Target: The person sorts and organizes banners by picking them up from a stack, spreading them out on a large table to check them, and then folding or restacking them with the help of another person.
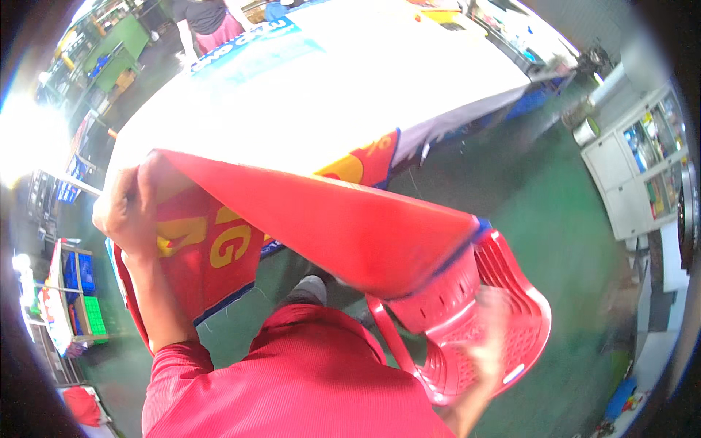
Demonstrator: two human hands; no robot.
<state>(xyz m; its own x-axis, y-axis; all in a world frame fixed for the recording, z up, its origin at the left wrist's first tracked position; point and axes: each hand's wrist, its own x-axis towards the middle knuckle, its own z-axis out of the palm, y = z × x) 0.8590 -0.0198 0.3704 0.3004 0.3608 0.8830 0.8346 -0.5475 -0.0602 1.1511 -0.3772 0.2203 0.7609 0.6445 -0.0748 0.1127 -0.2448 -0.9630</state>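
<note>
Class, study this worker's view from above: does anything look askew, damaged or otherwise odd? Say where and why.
Yes: loose threads trail from the lower edge of the red cloth hanging below the left hand, so that edge looks frayed. Nothing looks spilled.

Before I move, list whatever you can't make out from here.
Head view, right hand: motion blur hides its finger positions and whether it touches the red chair.
Head view, left hand: blur and glare hide exactly how its fingertips grip the red cloth.
Head view, white work surface: glare washes out its detail.
Head view, co-worker: the upper edge cuts off the head.
</note>
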